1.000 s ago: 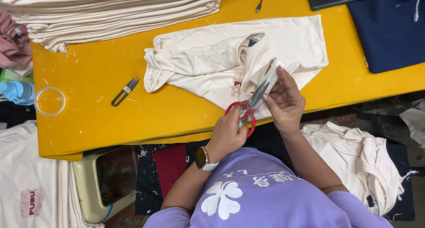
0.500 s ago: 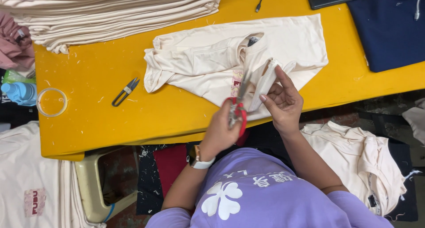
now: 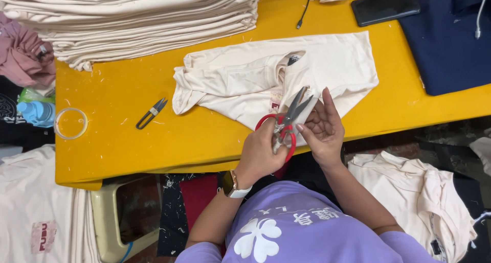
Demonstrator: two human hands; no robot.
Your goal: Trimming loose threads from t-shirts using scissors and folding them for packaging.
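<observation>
Your left hand [image 3: 263, 153] holds the scissors [image 3: 286, 122] on the garment [image 3: 245, 81] — thread snips [image 3: 151, 113] lie left, folded stack [image 3: 138, 17] beyond, phone [image 3: 384, 7] far right.

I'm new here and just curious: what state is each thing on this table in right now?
Scissors: blades open, held by left hand.
Right hand: open, holding cream garment, which lies crumpled.
Thread snips: lying untouched.
Cream stack: folded.
Phone: screen dark.

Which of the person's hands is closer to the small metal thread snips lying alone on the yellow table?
Left. The left hand, gripping the red-handled scissors, is on the side toward the thread snips, though well apart from them. The right hand sits beyond the scissors, farther away, touching the cream garment.
</observation>
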